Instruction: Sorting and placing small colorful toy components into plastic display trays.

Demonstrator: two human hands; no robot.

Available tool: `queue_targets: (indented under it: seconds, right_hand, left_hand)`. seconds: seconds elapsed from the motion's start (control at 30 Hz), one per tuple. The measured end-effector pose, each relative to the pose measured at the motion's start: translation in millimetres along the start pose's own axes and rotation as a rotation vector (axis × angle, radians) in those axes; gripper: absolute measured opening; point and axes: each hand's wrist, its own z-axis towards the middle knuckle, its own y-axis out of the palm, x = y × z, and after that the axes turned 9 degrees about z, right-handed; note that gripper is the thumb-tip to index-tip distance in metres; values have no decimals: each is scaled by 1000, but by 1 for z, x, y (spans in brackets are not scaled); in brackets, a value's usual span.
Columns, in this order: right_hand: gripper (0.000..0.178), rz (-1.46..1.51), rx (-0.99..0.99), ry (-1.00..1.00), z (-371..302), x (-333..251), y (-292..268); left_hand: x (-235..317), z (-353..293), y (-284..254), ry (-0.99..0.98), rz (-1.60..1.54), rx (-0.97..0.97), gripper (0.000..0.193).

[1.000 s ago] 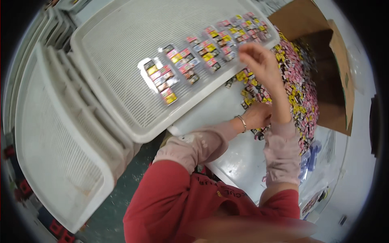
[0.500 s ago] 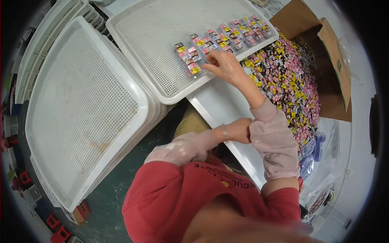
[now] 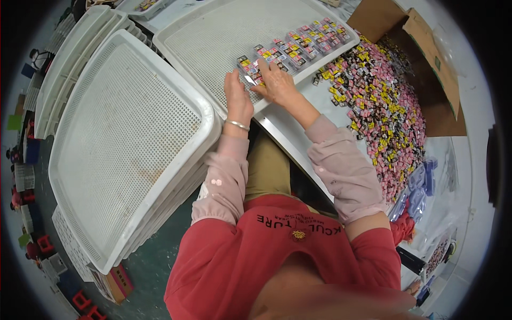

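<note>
Several clear plastic boxes filled with small pink, yellow, black and white wrapped pieces stand in a row on the white perforated tray (image 3: 197,50). My right hand (image 3: 278,86) reaches over the near end of the leftmost box (image 3: 245,65). Its thumb and fingers are bent around that end, hiding part of it. Beside the same box, on its left, my left hand (image 3: 238,101) lies with its fingers stretched out and close together; whether it touches the box I cannot tell. A bracelet (image 3: 237,125) circles my left wrist.
To the right spreads a large heap of wrapped pieces (image 3: 381,106) by an open cardboard box (image 3: 440,64). A stack of white perforated trays (image 3: 122,133) rises on the left. Bluish plastic packaging (image 3: 421,184) lies beyond the heap's near end.
My left hand has come up from near my right forearm to the left side of the leftmost box. My right hand has moved slightly left and spread over that box's end.
</note>
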Motion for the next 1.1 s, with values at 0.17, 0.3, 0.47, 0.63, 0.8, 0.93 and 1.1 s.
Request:
queue_targets:
  seconds: [0.17,0.3,0.47,0.63,0.8,0.93,1.1]
  right_hand:
    - [72,87,-6,44,-3,5,13]
    - [56,69,-87,32,4,-7,16]
    - [50,224,51,9,7,11,21]
    - [50,265,92,-1,8,17,29]
    - [44,316,100,0,8,14,27]
    - [43,356,159,-73,3,12,31]
    - [46,388,229,-150,-11,-9,6]
  left_hand:
    - [-13,14,9,155,-8,-236,18]
    - [-9,26,4,104,-2,-191,15]
    - [-7,29,20,141,73,-197,16]
    - [-13,45,12,180,106,-226,34]
    - [-21,62,5,143,158,-115,47]
    - [-19,56,10,210,185,-126,30]
    - [2,12,15,248,-130,-230,24]
